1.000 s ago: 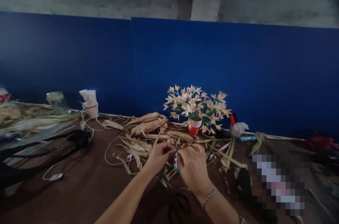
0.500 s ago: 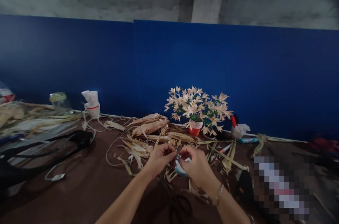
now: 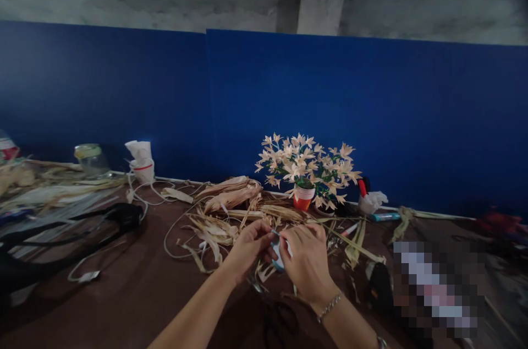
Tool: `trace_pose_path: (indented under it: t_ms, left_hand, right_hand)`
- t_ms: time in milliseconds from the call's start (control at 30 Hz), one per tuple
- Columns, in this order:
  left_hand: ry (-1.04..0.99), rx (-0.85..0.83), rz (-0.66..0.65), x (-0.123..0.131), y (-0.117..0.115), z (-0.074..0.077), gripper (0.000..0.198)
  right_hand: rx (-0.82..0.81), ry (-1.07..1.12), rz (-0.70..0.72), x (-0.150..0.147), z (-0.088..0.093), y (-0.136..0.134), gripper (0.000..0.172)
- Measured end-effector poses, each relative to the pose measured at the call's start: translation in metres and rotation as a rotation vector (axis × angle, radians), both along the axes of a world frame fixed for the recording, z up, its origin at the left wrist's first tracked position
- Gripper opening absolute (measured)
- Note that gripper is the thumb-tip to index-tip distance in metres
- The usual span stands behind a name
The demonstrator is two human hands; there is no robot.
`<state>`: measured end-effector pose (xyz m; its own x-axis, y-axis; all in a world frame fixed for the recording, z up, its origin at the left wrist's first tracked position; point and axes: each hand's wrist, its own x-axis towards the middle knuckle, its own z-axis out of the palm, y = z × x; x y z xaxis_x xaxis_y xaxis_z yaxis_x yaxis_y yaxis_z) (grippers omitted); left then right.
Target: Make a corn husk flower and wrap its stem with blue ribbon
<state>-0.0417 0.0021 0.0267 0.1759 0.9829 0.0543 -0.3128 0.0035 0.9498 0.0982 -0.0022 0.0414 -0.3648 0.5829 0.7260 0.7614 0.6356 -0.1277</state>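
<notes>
My left hand [image 3: 254, 245] and my right hand [image 3: 308, 258] meet over the middle of the table, fingertips pinched together. Between them is a tiny bluish piece [image 3: 275, 234], too small to name. Just below the fingers lies a round white and light-blue object [image 3: 278, 262], partly covered by my right hand. A pair of scissors with dark handles [image 3: 284, 320] rests under my wrists. Dry husks [image 3: 235, 195] are heaped beyond my left hand. Behind my hands stands a bunch of pale star-shaped flowers [image 3: 303, 159] in a red and white cup [image 3: 304, 198].
White cables [image 3: 168, 239] curl across the brown table [image 3: 132, 305]. A glass jar [image 3: 91, 161] and a white cup-like holder [image 3: 143, 164] stand at the back left. Black straps [image 3: 127, 217] lie left. A dark object [image 3: 380, 285] sits right of my wrist. A blue partition [image 3: 264, 85] closes the back.
My right hand has rolled over, its back turned up and its fingers drawn together. My left fingers have shifted slightly around the small piece.
</notes>
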Motion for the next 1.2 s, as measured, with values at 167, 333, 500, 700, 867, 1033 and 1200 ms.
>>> trace_pose_path:
  t_ms: [167, 333, 500, 700, 867, 1033, 1200]
  left_hand:
    - [-0.044, -0.005, 0.032, 0.003, 0.002, -0.001, 0.028]
    - [0.04, -0.019, 0.1, -0.001, 0.004, 0.001, 0.028]
    - [-0.005, -0.047, 0.128, -0.002, 0.004, 0.0, 0.026]
    - [0.054, 0.095, 0.023, -0.01, -0.002, 0.007, 0.022]
    - [0.087, 0.104, -0.031, -0.011, -0.007, 0.011, 0.022]
    - [0.189, 0.151, 0.124, -0.004, -0.001, 0.006, 0.024]
    - [0.167, 0.124, 0.073, -0.005, 0.003, 0.003, 0.024]
  right_hand:
    - [-0.004, 0.02, 0.006, 0.001, 0.001, -0.001, 0.01]
    - [0.005, 0.011, 0.0, 0.001, 0.002, -0.002, 0.012]
    - [-0.005, 0.054, 0.005, -0.001, 0.002, -0.003, 0.014]
    - [-0.907, 0.526, 0.302, 0.006, 0.012, 0.003, 0.013]
    - [-1.504, 0.731, 0.588, 0.009, 0.012, 0.01, 0.019]
    - [-0.609, 0.369, 0.197, 0.001, 0.01, 0.002, 0.011]
    - [-0.091, 0.034, 0.033, 0.0, 0.01, -0.006, 0.015]
